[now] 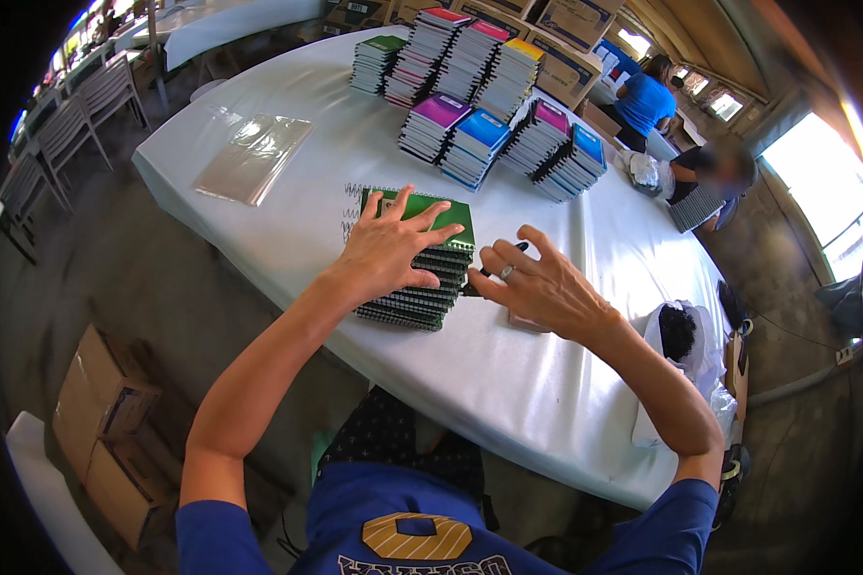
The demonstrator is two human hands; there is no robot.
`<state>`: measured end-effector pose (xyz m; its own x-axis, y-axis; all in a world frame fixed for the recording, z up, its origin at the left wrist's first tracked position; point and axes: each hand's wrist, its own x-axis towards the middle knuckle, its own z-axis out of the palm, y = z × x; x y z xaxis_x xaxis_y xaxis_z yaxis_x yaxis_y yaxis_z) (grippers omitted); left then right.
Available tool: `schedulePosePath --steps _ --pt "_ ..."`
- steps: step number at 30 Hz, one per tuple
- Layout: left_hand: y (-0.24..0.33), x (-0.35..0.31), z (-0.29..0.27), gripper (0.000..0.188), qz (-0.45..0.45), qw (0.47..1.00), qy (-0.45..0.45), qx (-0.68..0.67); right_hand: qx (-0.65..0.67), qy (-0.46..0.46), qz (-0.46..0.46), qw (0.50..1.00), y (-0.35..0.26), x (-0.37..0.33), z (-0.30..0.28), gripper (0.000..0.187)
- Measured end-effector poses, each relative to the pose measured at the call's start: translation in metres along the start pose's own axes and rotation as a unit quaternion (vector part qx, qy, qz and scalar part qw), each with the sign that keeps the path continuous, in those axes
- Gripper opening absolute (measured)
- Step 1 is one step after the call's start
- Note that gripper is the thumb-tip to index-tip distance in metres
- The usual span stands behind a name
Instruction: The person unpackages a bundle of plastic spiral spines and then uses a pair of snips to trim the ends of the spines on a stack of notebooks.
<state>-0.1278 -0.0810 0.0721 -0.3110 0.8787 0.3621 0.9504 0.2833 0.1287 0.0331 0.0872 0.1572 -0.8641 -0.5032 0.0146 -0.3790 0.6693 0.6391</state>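
In front of me on the table stands a stack of green spiral notebooks [443,273]. Loose wire coil ends [353,203] jut from its left side. My left hand [385,247] lies on the green top cover with its fingers spread. Close by the stack's right side, my right hand [551,289] has its fingers curled around a slim black tool [522,246]; the fingers hide most of it, so its kind is unclear. A small flat pinkish thing [527,324] lies partly under that hand.
White cloth covers the table [288,225]. Clear plastic sleeves [254,158] lie at left. Farther back rise stacks of coloured notebooks [475,139], with cardboard boxes [564,67] behind. A white bag with black contents [679,331] sits at right. Two people work beyond the far right edge.
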Motion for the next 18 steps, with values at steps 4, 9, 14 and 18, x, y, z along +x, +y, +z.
schedulePosePath --steps 4,9,14,18 --pt "-0.001 0.001 0.0 0.077 -0.004 1.0 -0.014 0.007 -0.021 0.036 -0.084 0.996 0.002 -0.003 0.02 0.024" --pt "-0.002 0.001 0.002 0.077 -0.005 1.0 -0.009 0.002 -0.028 0.004 0.022 0.999 -0.022 -0.005 0.015 0.012" --pt "-0.004 -0.002 0.001 0.076 -0.001 1.0 0.005 0.001 0.033 -0.217 0.158 0.963 -0.037 0.007 -0.002 0.018" --pt "0.0 0.0 0.001 0.076 0.006 1.0 -0.004 0.008 0.048 0.002 0.012 0.999 -0.004 -0.001 0.002 0.03"
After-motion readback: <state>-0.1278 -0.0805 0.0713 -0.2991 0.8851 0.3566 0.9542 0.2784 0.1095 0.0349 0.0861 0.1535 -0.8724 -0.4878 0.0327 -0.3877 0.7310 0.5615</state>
